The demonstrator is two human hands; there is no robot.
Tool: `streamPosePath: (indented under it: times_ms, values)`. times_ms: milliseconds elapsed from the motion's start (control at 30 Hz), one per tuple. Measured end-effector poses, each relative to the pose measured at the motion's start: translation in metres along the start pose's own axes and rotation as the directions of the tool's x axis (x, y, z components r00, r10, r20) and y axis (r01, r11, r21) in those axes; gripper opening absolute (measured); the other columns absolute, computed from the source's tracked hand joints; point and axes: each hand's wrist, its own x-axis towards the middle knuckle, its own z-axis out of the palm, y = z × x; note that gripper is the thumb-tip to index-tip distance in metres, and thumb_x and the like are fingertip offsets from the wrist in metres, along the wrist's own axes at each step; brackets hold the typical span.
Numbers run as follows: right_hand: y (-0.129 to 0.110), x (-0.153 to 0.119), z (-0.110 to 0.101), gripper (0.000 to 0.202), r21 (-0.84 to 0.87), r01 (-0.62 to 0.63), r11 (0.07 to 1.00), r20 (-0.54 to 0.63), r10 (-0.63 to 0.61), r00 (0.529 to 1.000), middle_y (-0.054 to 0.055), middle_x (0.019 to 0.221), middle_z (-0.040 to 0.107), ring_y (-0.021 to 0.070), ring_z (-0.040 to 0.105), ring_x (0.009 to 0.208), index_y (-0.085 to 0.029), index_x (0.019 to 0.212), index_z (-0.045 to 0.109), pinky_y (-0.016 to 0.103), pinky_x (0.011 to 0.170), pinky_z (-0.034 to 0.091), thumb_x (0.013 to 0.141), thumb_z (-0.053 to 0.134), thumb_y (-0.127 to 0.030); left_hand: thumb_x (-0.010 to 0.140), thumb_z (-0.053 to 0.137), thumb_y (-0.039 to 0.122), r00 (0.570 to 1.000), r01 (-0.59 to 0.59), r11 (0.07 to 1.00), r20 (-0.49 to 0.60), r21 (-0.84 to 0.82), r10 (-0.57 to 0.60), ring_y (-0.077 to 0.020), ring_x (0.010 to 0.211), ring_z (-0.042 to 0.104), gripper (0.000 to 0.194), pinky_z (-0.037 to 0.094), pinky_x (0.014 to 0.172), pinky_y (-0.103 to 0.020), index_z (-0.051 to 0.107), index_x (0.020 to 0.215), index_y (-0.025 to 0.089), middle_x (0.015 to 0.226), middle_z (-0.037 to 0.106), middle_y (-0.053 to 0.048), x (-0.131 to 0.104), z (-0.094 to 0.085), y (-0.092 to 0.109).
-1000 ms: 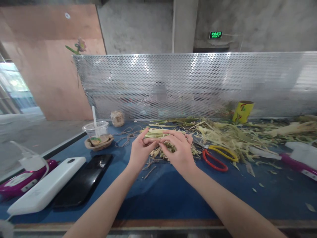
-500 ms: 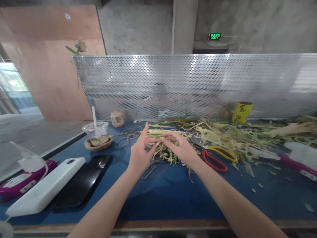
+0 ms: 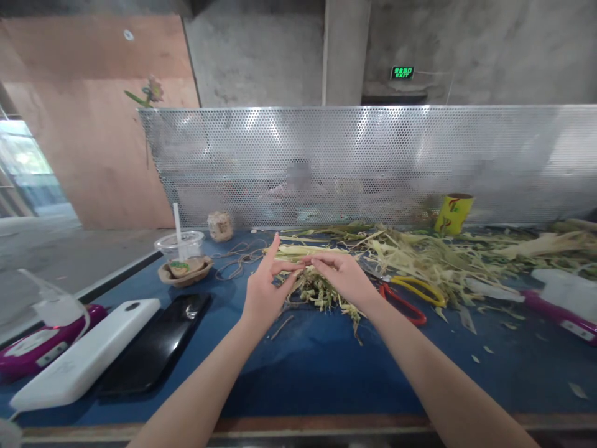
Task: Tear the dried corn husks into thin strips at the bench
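Over a small heap of pale green plant strips (image 3: 319, 294), my two hands meet at their fingertips. My left hand (image 3: 265, 286) has one finger pointing up, while its other fingertips pinch near the right hand's; whatever is between them is too small to make out. My right hand (image 3: 345, 277) is bent inward with its fingers together, also closed on something hidden. Long pale husk strips (image 3: 298, 250) lie just behind the hands. Scissors with one yellow and one red handle (image 3: 417, 289) rest to the right of my right hand.
A black phone (image 3: 158, 342), a white power bank (image 3: 88, 354) and a cup in a brown tray (image 3: 186, 277) stand left. Dry husks (image 3: 429, 255) and a yellow roll (image 3: 453, 213) lie right. A perforated metal screen (image 3: 233, 162) rises behind the blue table (image 3: 326, 373).
My right hand has turned slightly and its fingers are drawn closer together. My left hand stays almost where it was.
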Motion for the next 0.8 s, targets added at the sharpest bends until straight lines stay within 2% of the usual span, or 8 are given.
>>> streamPosePath:
  times_ms: [167, 267, 367, 467, 600, 700, 800]
  values:
    - [-0.002, -0.001, -0.001, 0.022, -0.032, 0.025, 0.999, -0.061, -0.027, 0.998, 0.001, 0.095, 0.070, 0.0189, 0.062, 0.095, -0.024, 0.088, 0.069, 0.035, 0.087, 0.045, 0.082, 0.049, -0.025, 0.073, 0.062, 0.028, 0.997, 0.061, 0.997, -0.035, -0.042, -0.063, -0.0183, 0.088, 0.064, 0.073, 0.042, 0.093, -0.034, 0.029, 0.136, 0.015, 0.082, 0.073, -0.002, 0.002, 0.000, 0.000]
    - [-0.001, -0.003, 0.000, 0.020, -0.158, 0.135, 0.978, -0.093, -0.151, 0.984, 0.000, 0.096, 0.070, 0.0186, 0.061, 0.095, -0.027, 0.091, 0.068, 0.036, 0.087, 0.043, 0.081, 0.051, -0.026, 0.071, 0.064, 0.031, 0.991, 0.117, 0.984, -0.056, -0.133, -0.125, -0.0196, 0.088, 0.065, 0.075, 0.044, 0.091, -0.034, 0.030, 0.136, 0.013, 0.082, 0.073, -0.004, 0.004, 0.000, 0.001]
    - [-0.001, -0.007, 0.003, 0.024, -0.377, 0.301, 0.876, -0.034, -0.338, 0.941, 0.000, 0.102, 0.068, 0.0205, 0.056, 0.100, -0.028, 0.101, 0.064, 0.040, 0.092, 0.036, 0.077, 0.058, -0.029, 0.068, 0.067, 0.030, 0.971, 0.216, 0.927, -0.028, -0.307, -0.235, -0.0202, 0.085, 0.066, 0.079, 0.048, 0.086, -0.034, 0.030, 0.135, 0.010, 0.083, 0.073, -0.006, 0.007, 0.000, 0.001]
    - [-0.001, -0.012, 0.008, 0.027, -0.520, 0.386, 0.762, 0.019, -0.442, 0.897, 0.001, 0.106, 0.066, 0.0227, 0.053, 0.104, -0.028, 0.105, 0.061, 0.043, 0.094, 0.027, 0.078, 0.058, -0.033, 0.064, 0.069, 0.027, 0.951, 0.282, 0.854, 0.010, -0.438, -0.309, -0.0196, 0.082, 0.066, 0.085, 0.050, 0.084, -0.034, 0.027, 0.135, 0.006, 0.082, 0.073, -0.007, 0.009, 0.001, 0.000]
    - [0.000, -0.015, 0.014, 0.017, -0.594, 0.371, 0.714, -0.067, -0.504, 0.861, 0.000, 0.098, 0.069, 0.0226, 0.057, 0.098, -0.029, 0.094, 0.064, 0.045, 0.093, 0.020, 0.082, 0.054, -0.034, 0.063, 0.069, 0.026, 0.946, 0.305, 0.814, 0.060, -0.495, -0.318, -0.0188, 0.079, 0.067, 0.087, 0.051, 0.079, -0.033, 0.025, 0.135, 0.004, 0.080, 0.073, -0.006, 0.007, 0.004, 0.000]
    - [0.002, -0.016, 0.016, 0.013, -0.615, 0.360, 0.701, -0.126, -0.539, 0.833, -0.002, 0.092, 0.071, 0.0215, 0.059, 0.094, -0.030, 0.088, 0.065, 0.045, 0.091, 0.019, 0.084, 0.052, -0.029, 0.062, 0.069, 0.023, 0.938, 0.326, 0.781, 0.078, -0.533, -0.338, -0.0177, 0.077, 0.067, 0.086, 0.052, 0.077, -0.031, 0.026, 0.134, 0.003, 0.078, 0.073, -0.006, 0.007, 0.007, 0.000]
    - [0.002, -0.017, 0.018, 0.015, -0.611, 0.325, 0.722, -0.172, -0.522, 0.836, -0.002, 0.085, 0.072, 0.0205, 0.060, 0.090, -0.029, 0.083, 0.064, 0.044, 0.090, 0.020, 0.084, 0.050, -0.025, 0.060, 0.071, 0.021, 0.924, 0.352, 0.753, 0.077, -0.557, -0.375, -0.0173, 0.076, 0.067, 0.084, 0.051, 0.080, -0.031, 0.031, 0.132, 0.004, 0.075, 0.073, -0.004, 0.007, 0.009, 0.002]
